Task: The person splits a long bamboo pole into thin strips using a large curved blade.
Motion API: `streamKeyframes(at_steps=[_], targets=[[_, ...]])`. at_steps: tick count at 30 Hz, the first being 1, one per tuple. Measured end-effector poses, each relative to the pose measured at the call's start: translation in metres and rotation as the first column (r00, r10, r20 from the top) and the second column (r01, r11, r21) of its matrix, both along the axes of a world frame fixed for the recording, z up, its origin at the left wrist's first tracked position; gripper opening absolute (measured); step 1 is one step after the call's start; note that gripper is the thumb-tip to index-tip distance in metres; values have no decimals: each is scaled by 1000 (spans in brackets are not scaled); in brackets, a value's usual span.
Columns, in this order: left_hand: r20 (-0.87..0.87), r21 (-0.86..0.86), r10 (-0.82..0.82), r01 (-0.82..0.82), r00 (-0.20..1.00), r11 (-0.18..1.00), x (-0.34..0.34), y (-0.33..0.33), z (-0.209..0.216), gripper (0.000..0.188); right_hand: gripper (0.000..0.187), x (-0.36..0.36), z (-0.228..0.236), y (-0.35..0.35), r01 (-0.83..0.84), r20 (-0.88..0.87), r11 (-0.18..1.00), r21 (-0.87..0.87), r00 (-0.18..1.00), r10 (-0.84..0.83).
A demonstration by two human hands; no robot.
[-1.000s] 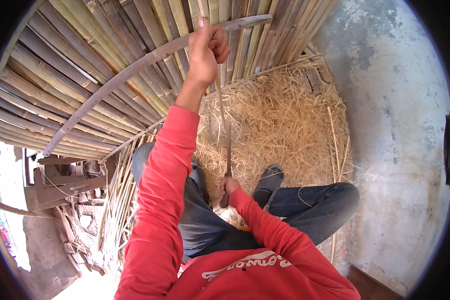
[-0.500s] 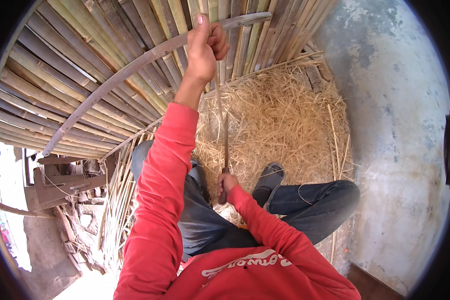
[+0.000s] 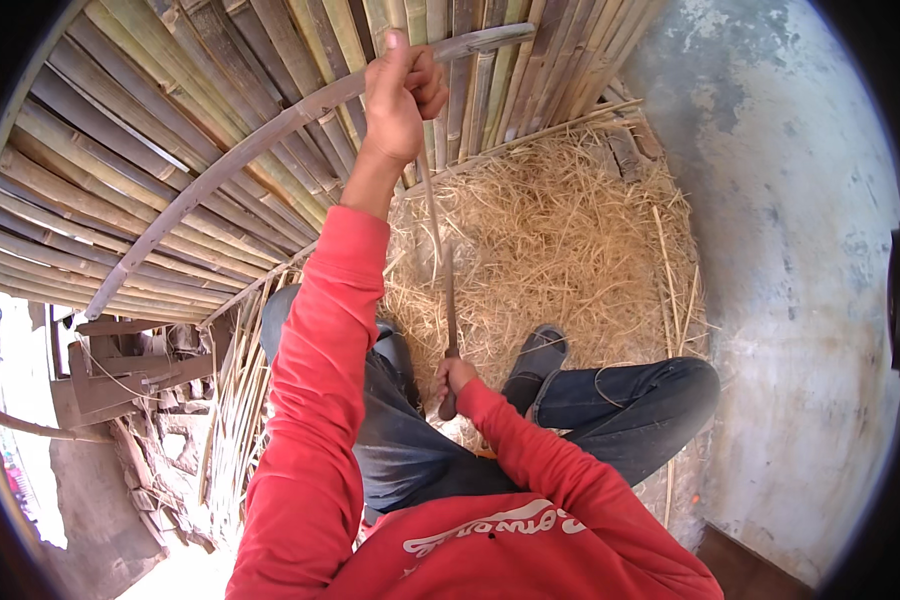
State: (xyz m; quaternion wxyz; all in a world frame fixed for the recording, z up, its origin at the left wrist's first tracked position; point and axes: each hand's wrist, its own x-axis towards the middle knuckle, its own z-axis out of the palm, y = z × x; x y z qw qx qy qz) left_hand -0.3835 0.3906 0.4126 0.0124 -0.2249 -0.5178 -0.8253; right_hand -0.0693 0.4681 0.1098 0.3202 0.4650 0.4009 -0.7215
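Note:
My left hand [image 3: 398, 108] is raised in front of the bamboo slat wall, its fingers curled and thumb up around a thin bamboo strip [image 3: 429, 200]. From that fist the strip slants down toward my lap. Low between my legs, my right hand [image 3: 455, 377] is wrapped round the handle of a long, narrow, dark-bladed knife [image 3: 449, 300]. The blade points away from me, beside the strip's lower part. Whether blade and strip touch here I cannot tell.
Pale shavings [image 3: 540, 240] cover the floor ahead, around my shoes. A curved wooden rail [image 3: 240, 150] crosses the bamboo slats [image 3: 80, 215]. Several thin strips [image 3: 235, 400] lean at my left, near stacked wood [image 3: 140, 380]. A plastered wall [image 3: 790, 300] stands at right.
My left hand and the strip have shifted slightly left. The knife's tip has swung a little left and my right hand has moved slightly.

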Motion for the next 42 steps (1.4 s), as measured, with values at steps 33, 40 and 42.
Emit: streamKeyframes(at_steps=[33, 40, 42], targets=[[26, 302, 558, -539, 829, 786, 21, 3, -13, 41, 17, -33, 32, 3, 96, -392, 978, 183, 920, -17], [-5, 278, 553, -530, 833, 801, 20, -1, -16, 50, 13, -42, 7, 28, 176, -296, 984, -31, 939, -177], [-32, 279, 553, -524, 832, 805, 17, -7, -13, 51, 13, -62, 42, 26, 195, -388, 980, 41, 907, -164]])
